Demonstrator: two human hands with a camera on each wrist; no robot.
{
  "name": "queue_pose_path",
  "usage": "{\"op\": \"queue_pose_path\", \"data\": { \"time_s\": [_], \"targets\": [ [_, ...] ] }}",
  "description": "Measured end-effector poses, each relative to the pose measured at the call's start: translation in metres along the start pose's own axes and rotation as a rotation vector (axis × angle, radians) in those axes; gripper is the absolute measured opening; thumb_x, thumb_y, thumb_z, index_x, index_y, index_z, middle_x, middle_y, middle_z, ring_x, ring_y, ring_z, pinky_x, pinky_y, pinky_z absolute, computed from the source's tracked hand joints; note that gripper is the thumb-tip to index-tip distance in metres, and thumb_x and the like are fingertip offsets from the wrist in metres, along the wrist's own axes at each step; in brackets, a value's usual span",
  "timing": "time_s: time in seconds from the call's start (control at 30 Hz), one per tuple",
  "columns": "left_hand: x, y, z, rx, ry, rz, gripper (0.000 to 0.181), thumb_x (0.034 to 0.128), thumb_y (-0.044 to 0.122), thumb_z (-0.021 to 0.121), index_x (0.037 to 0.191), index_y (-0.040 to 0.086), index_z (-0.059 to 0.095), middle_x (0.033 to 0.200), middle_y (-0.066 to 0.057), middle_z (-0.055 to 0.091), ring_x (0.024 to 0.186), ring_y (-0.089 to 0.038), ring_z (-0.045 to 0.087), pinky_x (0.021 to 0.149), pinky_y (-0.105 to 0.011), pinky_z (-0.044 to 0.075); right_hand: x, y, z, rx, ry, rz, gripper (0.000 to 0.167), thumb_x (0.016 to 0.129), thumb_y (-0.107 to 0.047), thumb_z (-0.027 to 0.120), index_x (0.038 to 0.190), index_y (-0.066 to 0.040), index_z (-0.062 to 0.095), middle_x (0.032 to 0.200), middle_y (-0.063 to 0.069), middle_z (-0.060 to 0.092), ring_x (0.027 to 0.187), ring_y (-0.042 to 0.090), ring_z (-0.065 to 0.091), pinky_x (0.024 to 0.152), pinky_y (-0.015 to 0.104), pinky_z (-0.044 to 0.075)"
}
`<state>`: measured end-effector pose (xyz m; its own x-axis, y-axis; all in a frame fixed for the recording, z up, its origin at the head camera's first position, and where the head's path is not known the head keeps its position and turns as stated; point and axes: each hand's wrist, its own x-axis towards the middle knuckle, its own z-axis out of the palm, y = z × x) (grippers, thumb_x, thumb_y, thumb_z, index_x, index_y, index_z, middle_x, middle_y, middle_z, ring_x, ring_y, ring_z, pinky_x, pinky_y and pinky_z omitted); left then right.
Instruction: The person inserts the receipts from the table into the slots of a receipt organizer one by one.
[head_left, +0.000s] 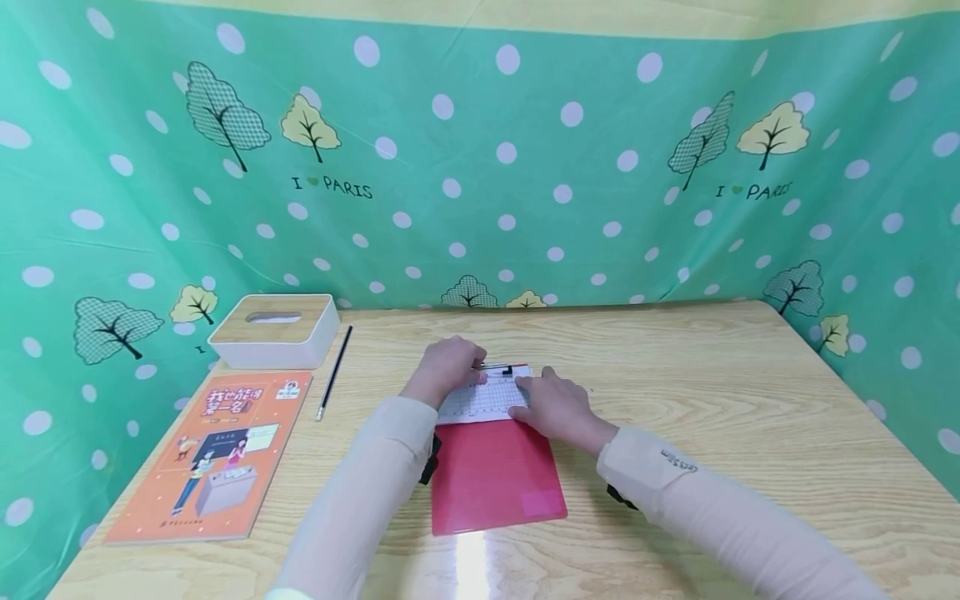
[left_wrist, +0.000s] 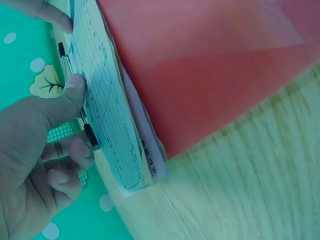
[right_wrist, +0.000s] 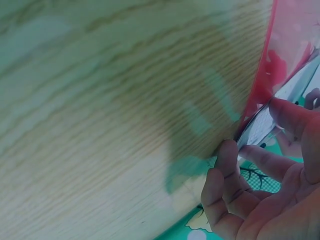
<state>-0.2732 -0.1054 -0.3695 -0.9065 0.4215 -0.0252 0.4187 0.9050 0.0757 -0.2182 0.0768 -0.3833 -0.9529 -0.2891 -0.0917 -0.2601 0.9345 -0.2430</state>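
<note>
A red folder (head_left: pixel 495 479) lies flat in front of me, with a stack of printed grid sheets (head_left: pixel 480 402) over its far part. Along the far edge of the sheets runs a thin metal clip (head_left: pixel 507 372) with black ends. My left hand (head_left: pixel 450 367) holds the clip: in the left wrist view the thumb (left_wrist: pixel 74 97) rests on its bar, the other fingers curled behind the edge. My right hand (head_left: pixel 558 404) pinches the right edge of the sheets (right_wrist: pixel 257 125) between thumb and forefinger, seen in the right wrist view. The folder's far edge is partly hidden by both hands.
On the left lies an orange book (head_left: pixel 217 458), with a white tissue box (head_left: pixel 273 346) with a wooden lid behind it. A dark pencil (head_left: pixel 334 372) lies right of the book. A green dotted curtain (head_left: pixel 480 167) hangs behind the wooden table (head_left: pixel 712 375).
</note>
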Motion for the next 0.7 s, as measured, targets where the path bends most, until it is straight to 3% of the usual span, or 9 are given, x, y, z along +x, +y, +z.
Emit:
{"op": "queue_pose_path", "data": {
  "time_s": [0.37, 0.7],
  "targets": [
    [0.0032, -0.0015, 0.0081, 0.020, 0.052, 0.030, 0.018, 0.0893, 0.027, 0.080, 0.084, 0.015, 0.068, 0.081, -0.001, 0.068, 0.075, -0.020, 0.059, 0.073, -0.038, 0.051, 0.0004, 0.0020, -0.0011, 0.012, -0.002, 0.018, 0.059, 0.092, -0.039, 0.075, 0.143, -0.014, 0.060, 0.122, 0.024, 0.058, 0.077, 0.029, 0.057, 0.064, 0.043, 0.051],
    [0.0000, -0.0035, 0.0090, 0.008, 0.088, 0.073, 0.015, 0.0892, 0.025, 0.080, 0.089, 0.012, 0.073, 0.089, -0.005, 0.073, 0.080, -0.024, 0.065, 0.076, -0.040, 0.054, 0.0012, 0.0003, 0.0002, 0.009, -0.004, 0.004, 0.058, 0.093, -0.038, 0.074, 0.143, -0.012, 0.059, 0.126, 0.025, 0.057, 0.077, 0.028, 0.057, 0.066, 0.045, 0.052]
  ]
}}
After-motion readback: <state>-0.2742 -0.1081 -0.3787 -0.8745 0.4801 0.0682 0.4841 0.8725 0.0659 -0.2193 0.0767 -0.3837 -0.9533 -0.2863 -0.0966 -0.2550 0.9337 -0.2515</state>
